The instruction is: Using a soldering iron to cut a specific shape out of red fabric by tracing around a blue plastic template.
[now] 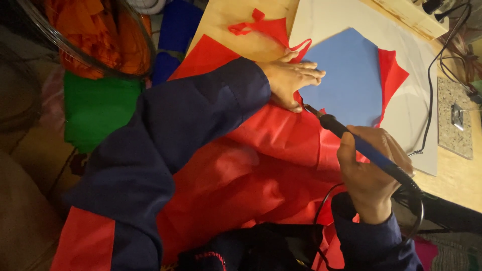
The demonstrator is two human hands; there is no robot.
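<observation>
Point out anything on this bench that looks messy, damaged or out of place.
A curled red scrap lies loose on the wooden tabletop, apart from the main red fabric, which is rumpled and bunched below the blue template. Nothing looks damaged or spilled.

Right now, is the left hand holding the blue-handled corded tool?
No, the left hand lies flat on the blue template sheet; the right hand grips the blue-handled corded tool.

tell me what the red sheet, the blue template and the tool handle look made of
Red sheet: thin woven or nonwoven fabric, matte; it creases and folds softly. Blue template: probably stiff card or plastic, lying flat with clean edges. Tool handle: likely blue rubbery plastic grip, slight sheen, corded.
</observation>
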